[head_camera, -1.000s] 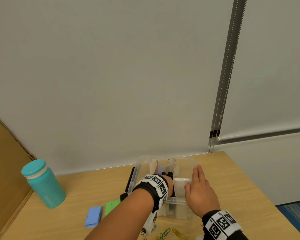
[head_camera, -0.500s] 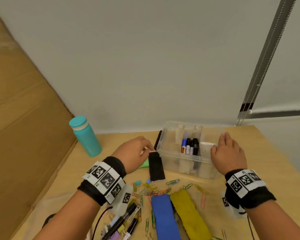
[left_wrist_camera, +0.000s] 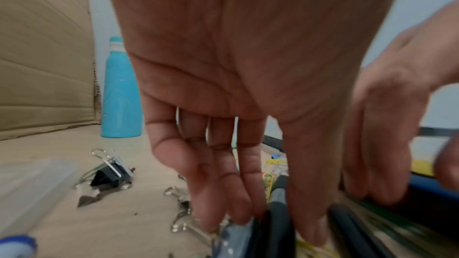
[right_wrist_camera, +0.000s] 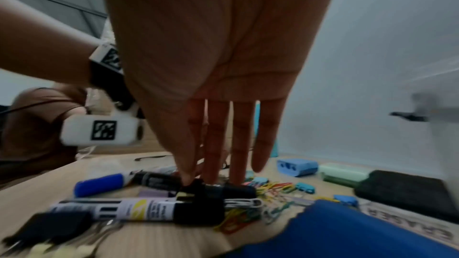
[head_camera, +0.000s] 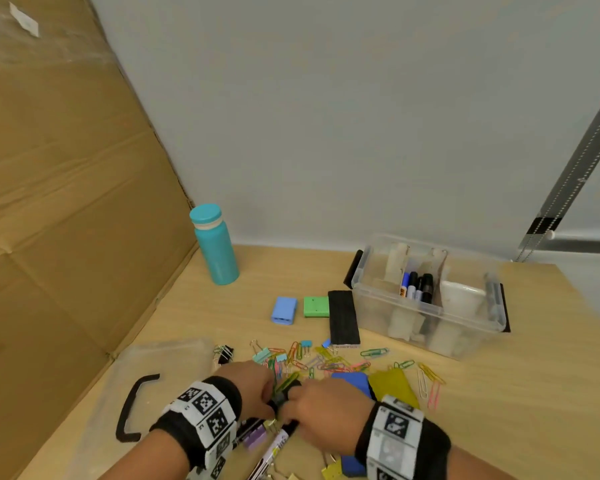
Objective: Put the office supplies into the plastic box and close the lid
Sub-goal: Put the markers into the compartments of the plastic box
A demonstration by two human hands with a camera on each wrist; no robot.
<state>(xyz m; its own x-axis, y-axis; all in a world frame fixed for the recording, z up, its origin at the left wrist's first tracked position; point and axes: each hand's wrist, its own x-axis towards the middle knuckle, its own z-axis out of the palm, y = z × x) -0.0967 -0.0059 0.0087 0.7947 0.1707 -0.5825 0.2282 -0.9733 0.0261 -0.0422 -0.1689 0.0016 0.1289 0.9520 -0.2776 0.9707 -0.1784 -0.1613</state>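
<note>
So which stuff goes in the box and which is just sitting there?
For the job: plastic box, lid, markers, paper clips, black eraser, blue block, green block.
Just there: teal bottle, cardboard.

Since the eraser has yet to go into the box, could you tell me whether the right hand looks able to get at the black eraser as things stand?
Probably yes: the black eraser lies flat and uncovered beside the plastic box, and only loose paper clips lie between it and the right hand.

box [head_camera: 430, 325] 1 | lid [head_camera: 118, 393] 1 | bottle [head_camera: 215, 247] 1 | eraser [head_camera: 343, 317] 1
</note>
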